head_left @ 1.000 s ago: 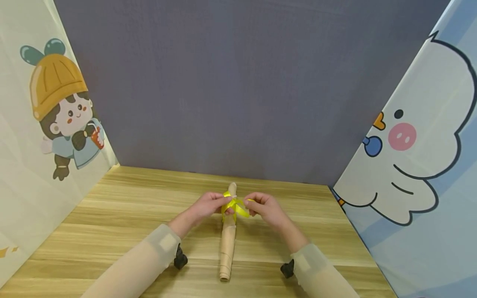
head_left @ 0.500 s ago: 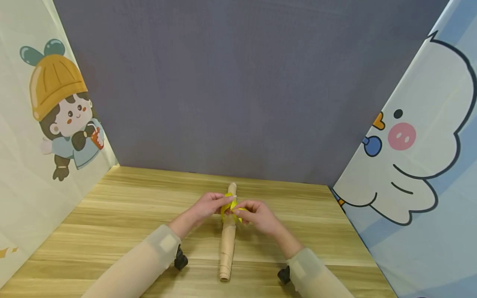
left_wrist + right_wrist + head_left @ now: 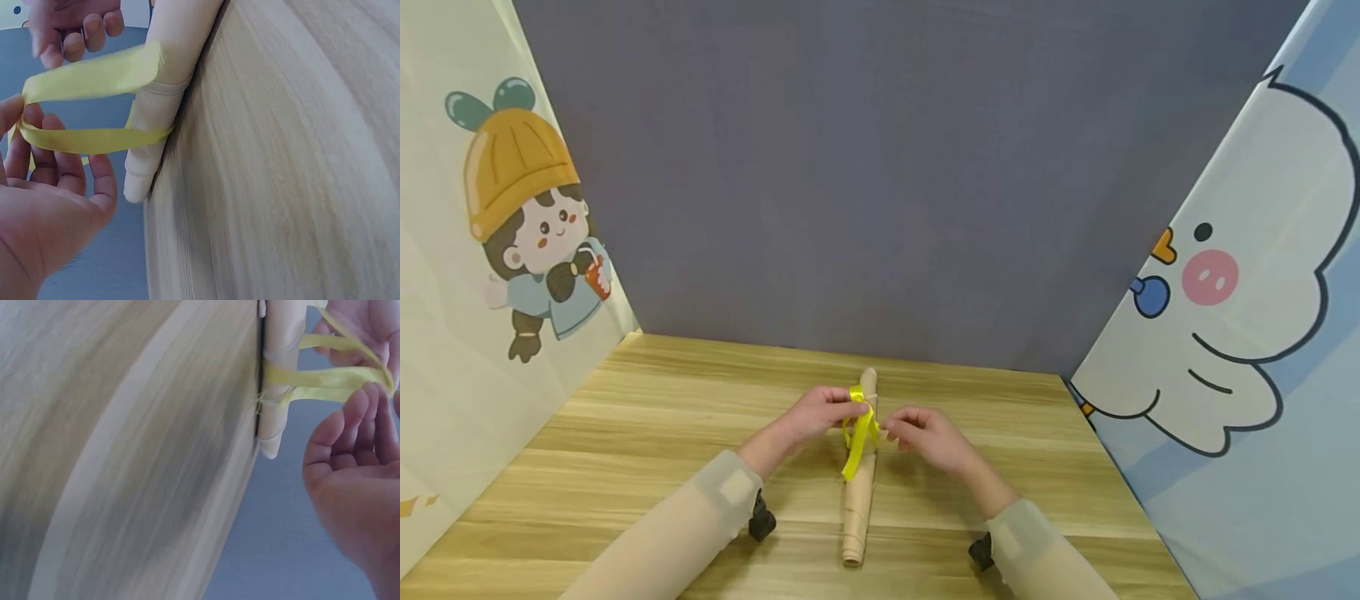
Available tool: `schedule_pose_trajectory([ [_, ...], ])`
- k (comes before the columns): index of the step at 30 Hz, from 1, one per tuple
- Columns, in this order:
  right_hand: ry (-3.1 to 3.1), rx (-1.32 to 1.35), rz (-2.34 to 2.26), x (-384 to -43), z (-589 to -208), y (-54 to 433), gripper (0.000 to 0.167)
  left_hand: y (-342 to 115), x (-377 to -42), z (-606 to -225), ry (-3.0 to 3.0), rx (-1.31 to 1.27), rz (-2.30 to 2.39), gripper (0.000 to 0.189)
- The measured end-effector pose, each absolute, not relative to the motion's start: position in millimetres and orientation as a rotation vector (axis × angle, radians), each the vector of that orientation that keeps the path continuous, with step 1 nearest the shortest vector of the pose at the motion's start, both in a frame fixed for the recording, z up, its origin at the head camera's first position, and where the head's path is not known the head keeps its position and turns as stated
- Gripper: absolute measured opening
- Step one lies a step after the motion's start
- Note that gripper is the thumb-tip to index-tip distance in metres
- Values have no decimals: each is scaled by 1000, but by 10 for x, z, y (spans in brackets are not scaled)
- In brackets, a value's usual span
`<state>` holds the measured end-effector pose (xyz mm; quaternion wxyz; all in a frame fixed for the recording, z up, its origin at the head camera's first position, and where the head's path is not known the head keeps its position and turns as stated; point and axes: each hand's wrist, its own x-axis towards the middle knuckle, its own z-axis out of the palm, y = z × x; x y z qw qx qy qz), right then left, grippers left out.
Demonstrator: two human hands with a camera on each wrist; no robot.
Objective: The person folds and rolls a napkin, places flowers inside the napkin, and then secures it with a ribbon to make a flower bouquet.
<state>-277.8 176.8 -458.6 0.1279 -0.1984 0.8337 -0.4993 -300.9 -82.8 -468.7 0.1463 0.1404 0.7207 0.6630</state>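
Note:
A long beige roll (image 3: 858, 508) of thin sheet material lies lengthwise on the wooden table. Around its far half goes a yellow ribbon (image 3: 856, 454), with one loose tail hanging down over the roll. Thumb and fingers of my left hand (image 3: 820, 413) pinch the ribbon above the roll's left side; the left wrist view shows the gathered ribbon (image 3: 81, 140) between them. To the right of the roll is my right hand (image 3: 934, 435), its fingers loosely bent and the fingertips close beside the ribbon. In the right wrist view, those fingertips overlap the ribbon (image 3: 331, 377).
The wood-grain table (image 3: 715, 400) ends at a dark grey backdrop (image 3: 865, 183). Printed cartoon panels stand along both sides, the left panel (image 3: 445, 350) and the right panel (image 3: 1240, 350). A black wrist camera (image 3: 762, 518) sits under the left sleeve.
My right hand moved left to the ribbon with a piece of it pinched, then let that piece go and drew back right. The ribbon tail now hangs down. The left hand stays in place.

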Motion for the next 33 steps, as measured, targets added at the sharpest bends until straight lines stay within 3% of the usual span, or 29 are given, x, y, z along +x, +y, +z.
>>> schedule_pose_trajectory([
  [20, 2404, -518, -1553, -2882, -4660, 1571, 24, -835, -3031, -4674, 2131, 492, 1820, 24],
  [33, 2385, -479, -1618, -2876, -4657, 1597, 26, -762, -3040, -4684, 2132, 440, 1830, 35],
])
